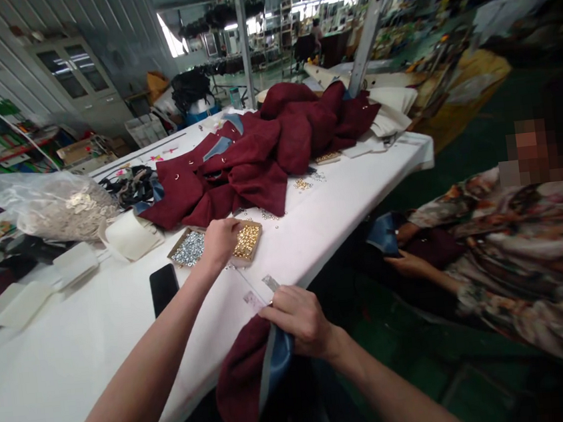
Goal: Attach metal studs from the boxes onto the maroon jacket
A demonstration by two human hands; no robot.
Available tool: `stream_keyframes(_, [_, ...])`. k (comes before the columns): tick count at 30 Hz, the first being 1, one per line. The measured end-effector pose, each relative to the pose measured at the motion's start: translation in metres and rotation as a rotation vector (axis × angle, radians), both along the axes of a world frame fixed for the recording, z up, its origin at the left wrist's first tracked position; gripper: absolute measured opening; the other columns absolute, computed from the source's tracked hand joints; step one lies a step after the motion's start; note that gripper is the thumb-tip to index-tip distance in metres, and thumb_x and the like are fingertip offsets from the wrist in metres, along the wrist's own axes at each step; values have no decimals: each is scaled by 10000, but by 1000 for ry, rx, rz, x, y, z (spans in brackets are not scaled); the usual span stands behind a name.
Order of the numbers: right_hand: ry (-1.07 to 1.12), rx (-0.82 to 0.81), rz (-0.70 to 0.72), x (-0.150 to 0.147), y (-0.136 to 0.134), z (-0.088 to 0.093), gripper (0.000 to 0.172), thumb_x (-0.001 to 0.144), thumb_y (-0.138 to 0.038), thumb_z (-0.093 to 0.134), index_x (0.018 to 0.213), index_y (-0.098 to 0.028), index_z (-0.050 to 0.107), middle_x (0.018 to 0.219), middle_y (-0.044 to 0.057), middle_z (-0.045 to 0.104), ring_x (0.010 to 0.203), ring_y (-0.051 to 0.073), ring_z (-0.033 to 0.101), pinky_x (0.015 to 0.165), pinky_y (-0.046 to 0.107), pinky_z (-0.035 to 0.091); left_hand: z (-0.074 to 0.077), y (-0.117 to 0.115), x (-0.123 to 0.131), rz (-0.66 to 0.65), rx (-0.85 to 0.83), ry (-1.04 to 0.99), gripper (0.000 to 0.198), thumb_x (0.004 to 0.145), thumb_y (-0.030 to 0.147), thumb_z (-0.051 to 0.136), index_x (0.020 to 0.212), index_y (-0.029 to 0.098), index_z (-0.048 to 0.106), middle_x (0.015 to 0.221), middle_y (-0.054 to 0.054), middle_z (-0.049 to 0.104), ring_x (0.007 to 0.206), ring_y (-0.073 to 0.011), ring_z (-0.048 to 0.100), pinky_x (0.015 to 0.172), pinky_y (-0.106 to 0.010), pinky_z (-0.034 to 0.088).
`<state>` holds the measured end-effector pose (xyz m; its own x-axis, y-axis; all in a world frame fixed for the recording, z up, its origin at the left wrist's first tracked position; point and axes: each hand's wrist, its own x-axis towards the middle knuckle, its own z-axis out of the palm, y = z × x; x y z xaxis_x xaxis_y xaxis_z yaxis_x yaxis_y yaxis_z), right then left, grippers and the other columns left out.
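Observation:
My left hand [222, 243] is over the middle of a shallow cardboard box, its fingers pressed together; whatever they hold is too small to make out. Silver metal pieces [188, 248] fill the box's left part, and gold pieces [248, 241] fill the right part. At the table's front edge, my right hand [298, 316] grips a maroon cloth piece [244, 383] with a blue lining [278, 359], which hangs down over the edge. Beyond the box lies a large heap of maroon cloth [251, 160] with small metal rings on it.
A black phone [164, 289] lies left of the box on the white table [96, 365]. Farther left are cream pads [14, 305] and a clear plastic bag [67, 203]. A metal post [367, 27] stands behind. At the right sits a person [521, 246] holding maroon and blue cloth.

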<state>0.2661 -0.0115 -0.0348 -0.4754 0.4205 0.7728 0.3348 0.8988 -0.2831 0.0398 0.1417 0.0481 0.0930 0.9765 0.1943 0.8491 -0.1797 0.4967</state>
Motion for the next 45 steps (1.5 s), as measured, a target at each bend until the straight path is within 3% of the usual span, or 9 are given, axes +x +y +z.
stream_keyframes(3, [49,-2,-29,9,-3,1,305,1213,-314,513,1141,-193,784,813,64,565,748,270,538,680,433,347,11,-63,4,-74,-87,-259,343,1129,439,655,1167,173,869,1034,-96,862,892,-245,806,794,-316,626])
stream_keyframes(5, [79,-7,-32,16,-5,5,263,1205,-287,545,1179,-188,787,820,62,566,757,266,542,693,428,347,9,-116,2,-94,-260,-664,373,1048,488,786,1198,158,873,1037,-100,867,888,-272,826,841,-363,687])
stream_keyframes(6, [79,-15,-25,18,-6,7,258,1205,-280,551,1184,-186,790,825,63,569,764,264,545,700,427,354,6,-143,0,-66,-325,-756,394,1005,506,838,1203,169,880,1027,-94,870,892,-279,833,864,-379,701])
stream_keyframes(9, [69,-25,10,18,-9,13,272,1211,-277,557,1141,-183,803,823,58,565,767,255,545,700,419,366,-6,-208,-9,47,-400,-768,392,977,548,862,1167,208,907,1080,-86,879,981,-301,846,915,-388,699])
stream_keyframes(13, [75,-5,67,4,-17,14,277,1219,-281,567,1131,-169,805,823,50,555,765,243,526,697,414,347,-12,-250,-14,146,-309,-735,323,1002,558,845,1128,272,926,1132,-42,883,1056,-290,840,944,-360,671])
stream_keyframes(19, [37,2,114,-10,-31,18,270,1238,-297,561,1198,-170,796,829,49,537,775,244,508,711,413,331,-10,-262,-15,148,-234,-746,178,1016,441,832,1109,332,937,1123,9,885,1065,-264,843,1013,-354,645])
stream_keyframes(25, [7,-20,105,-8,-37,31,274,1240,-298,558,1193,-175,798,840,53,541,774,248,515,712,412,332,-10,-272,-12,97,-200,-734,179,1044,393,772,1120,371,933,1149,41,881,1091,-240,846,1029,-330,659])
stream_keyframes(34, [14,-16,93,-8,-47,36,220,1214,-248,598,1255,-169,799,865,53,540,801,247,515,716,418,328,0,-281,-19,39,-230,-752,214,1051,359,730,1114,331,932,1155,16,882,1098,-253,833,1052,-359,648])
stream_keyframes(45, [32,-19,95,-14,-57,41,229,1215,-237,593,1225,-155,807,860,48,533,790,241,511,703,405,328,-7,-283,-29,-91,-196,-783,188,1127,323,713,1084,313,896,1117,17,844,1051,-188,776,965,-303,558])
